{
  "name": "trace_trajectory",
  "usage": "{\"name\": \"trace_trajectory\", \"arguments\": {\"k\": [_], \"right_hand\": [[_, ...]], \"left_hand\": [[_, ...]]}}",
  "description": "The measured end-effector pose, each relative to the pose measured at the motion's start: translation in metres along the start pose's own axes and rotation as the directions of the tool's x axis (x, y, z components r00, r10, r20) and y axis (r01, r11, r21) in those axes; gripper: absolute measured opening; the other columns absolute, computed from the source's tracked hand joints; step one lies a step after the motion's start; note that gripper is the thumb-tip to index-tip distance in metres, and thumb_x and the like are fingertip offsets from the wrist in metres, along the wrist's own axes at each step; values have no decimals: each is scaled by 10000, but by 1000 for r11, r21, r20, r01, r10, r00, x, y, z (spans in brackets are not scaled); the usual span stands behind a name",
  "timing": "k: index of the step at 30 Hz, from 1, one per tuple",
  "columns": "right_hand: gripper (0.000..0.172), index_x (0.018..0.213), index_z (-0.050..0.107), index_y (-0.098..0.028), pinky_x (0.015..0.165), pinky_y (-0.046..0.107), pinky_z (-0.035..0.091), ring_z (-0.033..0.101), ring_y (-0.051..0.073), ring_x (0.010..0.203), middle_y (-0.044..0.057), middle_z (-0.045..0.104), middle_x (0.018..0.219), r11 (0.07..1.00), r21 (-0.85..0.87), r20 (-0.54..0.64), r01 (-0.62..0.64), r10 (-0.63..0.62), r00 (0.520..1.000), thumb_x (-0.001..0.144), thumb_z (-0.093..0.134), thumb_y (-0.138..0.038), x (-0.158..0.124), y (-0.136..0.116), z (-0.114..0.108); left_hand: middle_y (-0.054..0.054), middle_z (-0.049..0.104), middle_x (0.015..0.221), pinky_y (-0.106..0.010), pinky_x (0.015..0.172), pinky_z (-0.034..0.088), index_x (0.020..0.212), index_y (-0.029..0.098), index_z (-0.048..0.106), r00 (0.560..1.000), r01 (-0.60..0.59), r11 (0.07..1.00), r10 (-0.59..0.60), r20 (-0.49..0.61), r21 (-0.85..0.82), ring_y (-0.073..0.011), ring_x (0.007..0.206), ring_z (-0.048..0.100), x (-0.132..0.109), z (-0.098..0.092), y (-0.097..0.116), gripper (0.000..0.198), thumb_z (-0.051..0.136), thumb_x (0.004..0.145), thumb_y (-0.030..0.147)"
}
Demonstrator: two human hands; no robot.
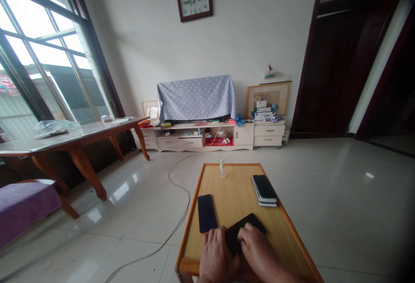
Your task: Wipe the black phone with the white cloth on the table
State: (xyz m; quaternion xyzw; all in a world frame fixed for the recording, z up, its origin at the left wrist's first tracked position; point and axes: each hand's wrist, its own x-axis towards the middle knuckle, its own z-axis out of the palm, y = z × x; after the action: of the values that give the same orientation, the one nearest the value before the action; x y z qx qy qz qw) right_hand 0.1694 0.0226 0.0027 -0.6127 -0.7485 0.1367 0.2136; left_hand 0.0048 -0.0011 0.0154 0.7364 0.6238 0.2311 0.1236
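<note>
My left hand [214, 253] and my right hand [259, 248] rest together on a black phone [244, 230] lying flat near the front of a small wooden table [233, 188]. Both hands press on the phone's near end and cover part of it. A second dark phone [206, 212] lies just left of my left hand. A stack of phones [264, 189] sits at the table's right side. A small clear spray bottle [222, 168] stands upright at the table's far end.
A long wooden table [65, 138] runs along the windows at left, with a purple-cushioned seat [22, 207] below it. A white cable [177, 196] trails over the tiled floor. A low TV cabinet [210, 136] with a cloth-covered screen [197, 97] stands at the far wall.
</note>
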Motion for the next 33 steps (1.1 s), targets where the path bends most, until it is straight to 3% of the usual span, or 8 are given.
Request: {"name": "trace_trajectory", "arguments": {"k": [4,7,11,14,19,25,28,33], "right_hand": [[248,792,649,-212,708,249,374,572,148,793,35,622,883,994,-19,-68,-109,108,992,881,434,-124,22,10,-9],[279,775,655,-213,737,252,378,580,162,853,55,631,908,998,-8,-66,-61,60,996,907,416,-156,26,-3,-5],[269,724,630,-214,721,233,378,591,141,821,25,637,858,997,76,-3,27,-27,1000,881,423,-143,7,-17,3],[251,728,633,-213,691,237,374,589,137,772,16,639,836,993,118,45,1,-6,999,831,429,-110,2,-8,0],[306,784,679,-215,742,262,377,587,164,835,56,652,918,996,42,-35,-76,77,996,865,399,-123,23,0,-9],[287,765,662,-207,741,242,376,591,159,858,42,648,877,989,145,34,-1,-4,999,883,405,-162,10,-21,3],[228,718,640,-209,702,239,363,584,146,808,22,636,850,987,161,81,4,-17,997,807,449,-122,5,-9,0],[279,773,665,-199,727,256,352,574,158,836,53,635,914,992,81,15,-99,98,995,805,415,-78,25,5,-8]], "left_hand": [[-69,594,1150,-358,1035,280,1236,215,520,1000,-12,1000,12,14,8,-258,1120,489,-1,0,-1,633,646,643,398],[-60,608,1105,-363,1017,290,1186,221,543,1000,8,1000,-8,8,5,-252,1090,501,-1,-4,5,574,647,647,391],[-53,621,1013,-369,971,312,1090,228,568,1000,27,1000,-27,2,2,-247,1026,524,0,-7,10,428,601,714,429],[-55,618,1041,-369,987,302,1123,227,557,1000,17,1000,-17,5,-4,-252,1053,519,1,-4,7,470,611,694,411],[-71,607,1102,-370,1019,282,1187,197,543,1000,5,1000,-5,-6,-3,-261,1084,503,1,-2,5,606,652,611,352],[-55,621,1018,-375,950,318,1103,227,561,1000,4,1000,-4,-2,6,-251,1011,525,2,-1,6,435,586,718,428],[-60,618,1038,-371,965,310,1139,223,548,1000,-6,1000,6,-19,-5,-254,1034,519,2,5,-2,485,602,698,419],[-67,601,1127,-360,1020,283,1216,206,525,999,-34,999,34,-17,-7,-257,1099,496,2,7,-6,623,645,629,380]]}}
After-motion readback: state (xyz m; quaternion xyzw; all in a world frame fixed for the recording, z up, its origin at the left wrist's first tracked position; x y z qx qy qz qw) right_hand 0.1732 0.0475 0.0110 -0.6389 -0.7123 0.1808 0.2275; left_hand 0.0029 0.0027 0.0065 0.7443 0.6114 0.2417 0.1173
